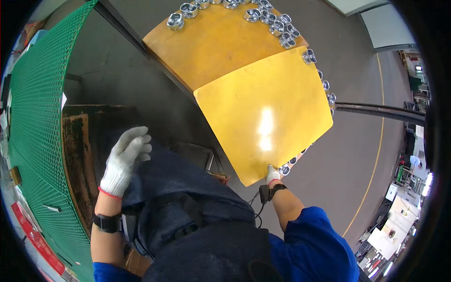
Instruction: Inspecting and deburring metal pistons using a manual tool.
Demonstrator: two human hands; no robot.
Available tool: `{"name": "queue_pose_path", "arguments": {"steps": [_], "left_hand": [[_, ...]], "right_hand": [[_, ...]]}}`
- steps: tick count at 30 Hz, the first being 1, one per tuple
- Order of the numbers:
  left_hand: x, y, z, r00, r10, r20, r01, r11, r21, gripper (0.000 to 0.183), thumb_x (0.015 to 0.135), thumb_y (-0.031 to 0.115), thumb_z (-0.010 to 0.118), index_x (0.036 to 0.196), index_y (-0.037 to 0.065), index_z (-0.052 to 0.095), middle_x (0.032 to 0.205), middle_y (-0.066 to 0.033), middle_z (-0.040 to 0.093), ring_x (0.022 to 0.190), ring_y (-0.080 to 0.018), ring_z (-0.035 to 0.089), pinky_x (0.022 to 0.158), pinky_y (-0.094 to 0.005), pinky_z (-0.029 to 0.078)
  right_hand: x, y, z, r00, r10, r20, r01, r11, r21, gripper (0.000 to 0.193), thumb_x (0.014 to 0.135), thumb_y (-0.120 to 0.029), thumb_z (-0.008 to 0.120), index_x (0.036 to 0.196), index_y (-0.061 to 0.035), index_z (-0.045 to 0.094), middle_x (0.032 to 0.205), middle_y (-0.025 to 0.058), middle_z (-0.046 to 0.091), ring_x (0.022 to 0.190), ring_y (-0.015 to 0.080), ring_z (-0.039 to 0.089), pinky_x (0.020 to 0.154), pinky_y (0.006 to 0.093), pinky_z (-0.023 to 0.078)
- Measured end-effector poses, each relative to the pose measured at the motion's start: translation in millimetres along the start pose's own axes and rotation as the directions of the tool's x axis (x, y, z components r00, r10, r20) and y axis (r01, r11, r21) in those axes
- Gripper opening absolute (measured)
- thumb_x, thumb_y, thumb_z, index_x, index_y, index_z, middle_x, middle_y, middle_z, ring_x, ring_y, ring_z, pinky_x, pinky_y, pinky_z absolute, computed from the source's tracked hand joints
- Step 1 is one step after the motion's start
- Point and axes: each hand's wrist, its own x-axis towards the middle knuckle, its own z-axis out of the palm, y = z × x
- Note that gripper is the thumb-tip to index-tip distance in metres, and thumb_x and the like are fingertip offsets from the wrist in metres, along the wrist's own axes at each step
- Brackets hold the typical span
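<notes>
My right hand [273, 175], in a white glove, grips the near edge of a glossy yellow sheet [235, 113]. Its thumb lies on top and the other fingers are hidden underneath. The flat sheet with rounded corners lies tilted over part of an orange-brown board [188, 51]. Shiny metal cup-like parts [277, 28] line the board's far and right rims, and a few peek out from under the sheet beside my right hand. My left hand [126, 157], gloved too, hovers over my left thigh with loosely bent fingers and nothing in it.
Green mesh [42, 117] on a slanted frame rises along my left, with a pen-like metal rod [51, 208] on it. A worn wooden box edge [77, 160] stands beside it. Dark metal bars [385, 112] reach out from the board's sides. A yellow line [376, 164] crosses the grey floor.
</notes>
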Motion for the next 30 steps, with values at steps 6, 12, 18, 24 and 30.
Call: {"name": "queue_pose_path", "arguments": {"steps": [6, 12, 18, 24, 30], "left_hand": [[4.9, -10.4, 14.8, 0.998, -0.028, 0.064, 0.024, 0.998, 0.054, 0.041, 0.098, 0.026, 0.053, 0.131, 0.001, 0.052, 0.114, -0.0127, 0.061, 0.097, -0.0177, 0.060, 0.085, -0.0324, 0.051], [-30.5, 3.6, -4.0, 0.956, 0.267, -0.123, -0.197, 0.892, 0.407, 0.033, 0.093, 0.009, 0.054, 0.125, 0.001, 0.058, 0.112, -0.0096, 0.066, 0.102, -0.0161, 0.061, 0.090, -0.0287, 0.049], [-119.9, 72.1, -54.2, 0.734, 0.633, -0.247, -0.133, 0.489, 0.862, 0.050, 0.097, 0.027, 0.042, 0.138, -0.002, 0.044, 0.144, -0.0203, 0.042, 0.136, -0.0329, 0.039, 0.114, -0.0468, 0.028], [-66.2, 127.8, -71.3, 0.683, 0.723, 0.103, -0.083, -0.063, 0.995, 0.055, 0.094, 0.016, 0.050, 0.145, 0.003, 0.036, 0.149, -0.0178, 0.038, 0.140, -0.0330, 0.033, 0.116, -0.0475, 0.026], [14.3, 139.3, -115.0, 0.752, 0.654, 0.087, 0.132, -0.279, 0.951, 0.067, 0.089, 0.011, 0.060, 0.149, 0.009, 0.031, 0.154, -0.0159, 0.030, 0.139, -0.0317, 0.034, 0.114, -0.0397, 0.032]], "right_hand": [[22.2, 13.7, -7.5, 0.991, 0.128, 0.047, -0.135, 0.958, 0.252, 0.039, 0.097, -0.024, 0.052, 0.132, -0.0075, 0.049, 0.120, 0.0106, 0.059, 0.104, 0.0285, 0.060, 0.080, 0.0418, 0.053], [43.8, -18.6, -19.0, 0.988, -0.134, -0.082, 0.117, 0.976, -0.182, 0.045, 0.092, -0.031, 0.058, 0.125, -0.0015, 0.055, 0.118, 0.0141, 0.063, 0.105, 0.0277, 0.061, 0.089, 0.0388, 0.049], [4.5, -243.9, 11.4, 0.985, -0.175, 0.005, 0.175, 0.984, 0.045, 0.059, 0.092, -0.033, 0.059, 0.141, -0.0075, 0.039, 0.128, 0.0087, 0.052, 0.106, 0.0216, 0.052, 0.086, 0.0388, 0.047], [2.6, -379.6, 96.5, 0.861, -0.455, 0.226, 0.463, 0.886, 0.017, 0.060, 0.092, -0.031, 0.061, 0.144, -0.0099, 0.038, 0.141, 0.0113, 0.046, 0.120, 0.0242, 0.049, 0.091, 0.0366, 0.046], [68.5, -442.1, 146.5, 0.747, -0.634, 0.201, 0.659, 0.666, -0.350, 0.055, 0.090, -0.033, 0.059, 0.138, -0.0072, 0.048, 0.136, 0.0198, 0.053, 0.123, 0.0312, 0.052, 0.100, 0.0366, 0.042]]}}
